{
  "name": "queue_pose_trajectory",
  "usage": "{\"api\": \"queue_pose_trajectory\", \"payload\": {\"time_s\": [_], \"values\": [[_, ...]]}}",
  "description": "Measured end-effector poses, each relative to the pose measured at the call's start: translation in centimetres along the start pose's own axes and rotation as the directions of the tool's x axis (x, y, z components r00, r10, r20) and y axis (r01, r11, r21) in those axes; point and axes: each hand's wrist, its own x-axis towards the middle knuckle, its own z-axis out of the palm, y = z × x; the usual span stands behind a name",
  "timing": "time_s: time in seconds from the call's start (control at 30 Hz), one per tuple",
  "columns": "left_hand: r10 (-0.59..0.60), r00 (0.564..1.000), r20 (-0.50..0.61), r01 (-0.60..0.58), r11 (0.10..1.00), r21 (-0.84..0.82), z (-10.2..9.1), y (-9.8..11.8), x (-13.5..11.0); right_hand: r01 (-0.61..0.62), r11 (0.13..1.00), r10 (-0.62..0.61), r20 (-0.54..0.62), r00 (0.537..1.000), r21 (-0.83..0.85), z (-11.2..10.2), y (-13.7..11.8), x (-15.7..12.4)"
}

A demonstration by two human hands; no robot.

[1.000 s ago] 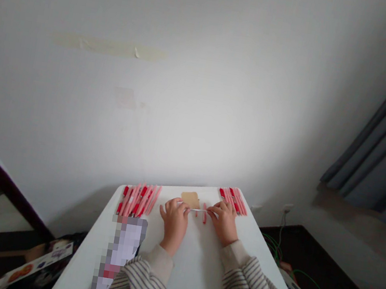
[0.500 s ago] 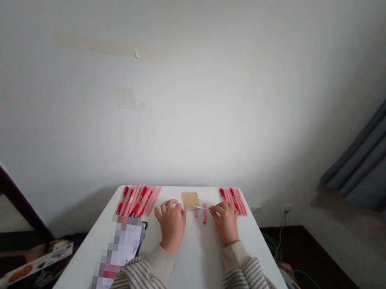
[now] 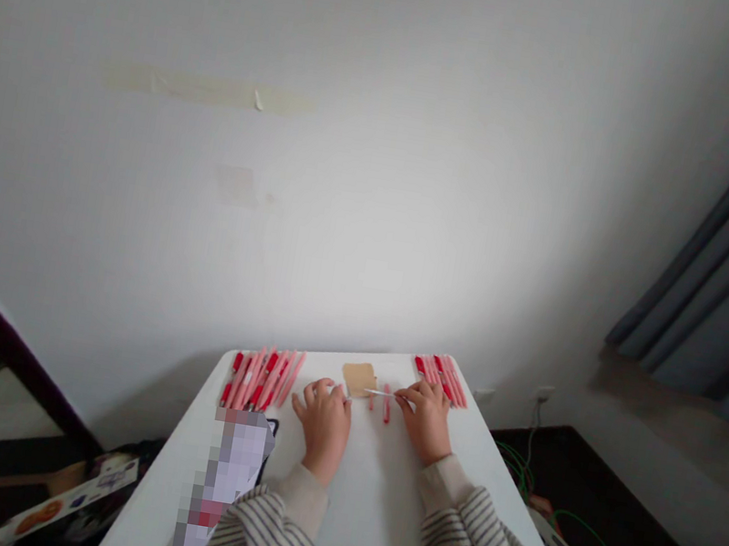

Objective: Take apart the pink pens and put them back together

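My right hand (image 3: pixel 428 420) is closed, thumb and fingertips pinching a thin white rod that looks like a pen refill (image 3: pixel 380 393). The refill points left, across the edge of a tan square pad (image 3: pixel 359 377). My left hand (image 3: pixel 325 424) rests just left of the pad with its fingers curled. A small pale bit shows at its thumb and forefinger, too small to name. Between my hands lie a pink and red pen part (image 3: pixel 387 406) and a shorter pinkish piece (image 3: pixel 372 402).
Several pink and red pens (image 3: pixel 261 378) lie at the back left of the white table (image 3: pixel 378 515), and another row of pens (image 3: pixel 443 380) at the back right. A phone (image 3: pixel 226 486), partly blurred out, lies by my left forearm. Behind stands a wall (image 3: pixel 373 219).
Almost nothing differs. Both hands and the refill stay in place.
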Motion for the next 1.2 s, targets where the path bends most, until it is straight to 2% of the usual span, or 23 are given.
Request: {"api": "queue_pose_trajectory", "payload": {"time_s": [0.17,0.4,0.53,0.93,1.2], "values": [[-0.005,1.000,-0.021,0.004,0.999,-0.037,-0.23,0.06,0.07,-0.002,1.000,0.002,-0.006,1.000,0.009,0.02,-0.02,-0.01],[0.117,0.993,0.009,-0.112,0.969,-0.220,-0.53,0.73,0.21,0.058,0.998,-0.058,0.008,0.998,0.011,0.12,-0.11,-0.07],[0.149,0.988,0.026,-0.136,0.951,-0.277,-0.43,0.84,0.18,0.084,0.996,-0.084,0.013,0.996,0.020,0.16,-0.14,-0.05],[0.147,0.989,0.008,-0.139,0.947,-0.291,-0.49,0.78,0.16,0.107,0.993,-0.108,0.022,0.994,0.053,0.34,0.03,0.03],[0.082,0.995,-0.051,-0.093,0.961,-0.261,-0.53,0.49,0.33,0.039,0.998,-0.037,-0.043,0.998,0.047,0.55,0.40,0.05]]}}
